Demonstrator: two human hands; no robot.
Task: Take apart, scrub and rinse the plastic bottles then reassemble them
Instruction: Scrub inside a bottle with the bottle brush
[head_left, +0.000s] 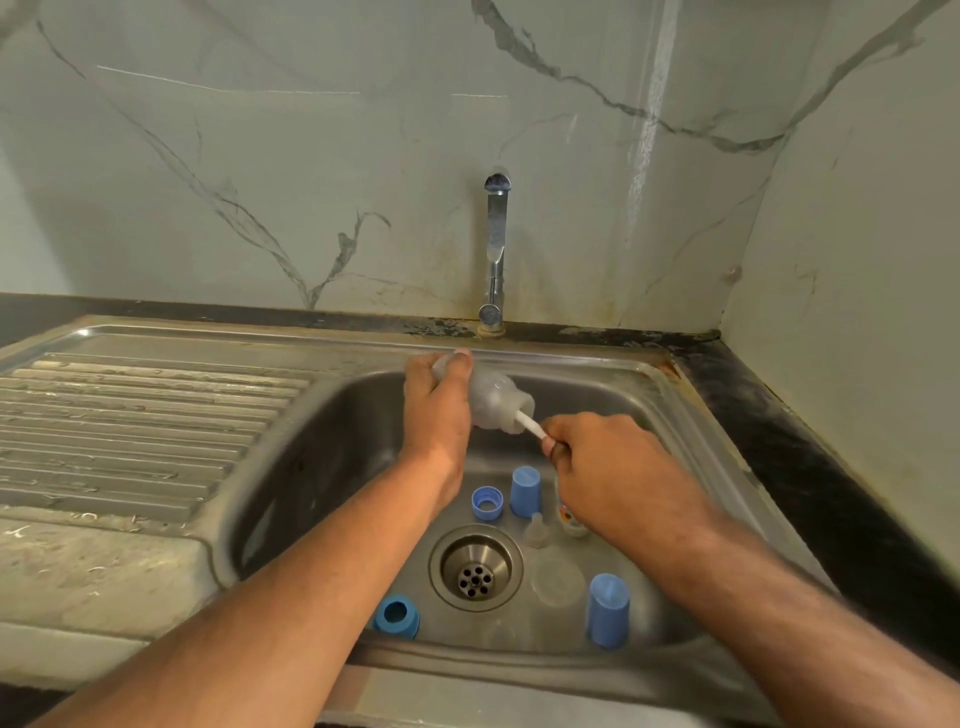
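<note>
Left hand (436, 402) wraps round the clear bottle (493, 402) above the sink (675, 415), its long axis slanting down and right so the mouth faces the right hand (613, 462), which is fisted on the white brush (530, 425) handle, stem running straight into that mouth.

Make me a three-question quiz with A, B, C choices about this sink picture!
1. Where is the tap? A behind the sink B on the drainboard C left wall
2. How many tall blue caps stand in the sink? A one B two C five
3. What is the left hand doing? A hanging free B gripping the bottle C turning the tap

A: it stands at the back rim.
B: one cap by the right hand, another at the front.
B: fingers wrap the bottle while the right hand holds a brush handle in its mouth.
</note>
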